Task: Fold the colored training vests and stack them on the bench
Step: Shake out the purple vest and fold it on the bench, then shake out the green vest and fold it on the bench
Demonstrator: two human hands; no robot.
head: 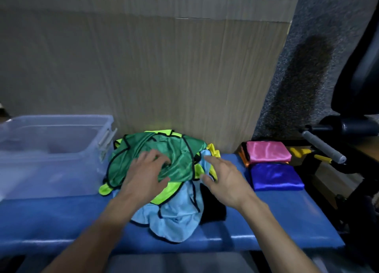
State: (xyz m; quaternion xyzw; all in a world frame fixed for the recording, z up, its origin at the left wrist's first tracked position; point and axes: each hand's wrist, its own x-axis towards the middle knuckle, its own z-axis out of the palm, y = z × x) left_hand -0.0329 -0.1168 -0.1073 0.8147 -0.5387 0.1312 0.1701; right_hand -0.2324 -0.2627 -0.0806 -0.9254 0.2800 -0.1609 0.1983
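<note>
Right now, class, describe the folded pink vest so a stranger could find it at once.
Start at the blue bench and look to its right end, against the wall. There, a folded pink vest lies on an orange one, behind a folded blue vest. It alone is shiny pink.

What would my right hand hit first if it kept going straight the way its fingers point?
Probably the light blue vest at the pile's edge; the right hand fingertips look almost on it, though depth is unclear.

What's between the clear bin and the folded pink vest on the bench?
Head view: the unfolded vest pile, green vest on top, with both hands on it, left hand and right hand. Then a bare strip of bench.
</note>
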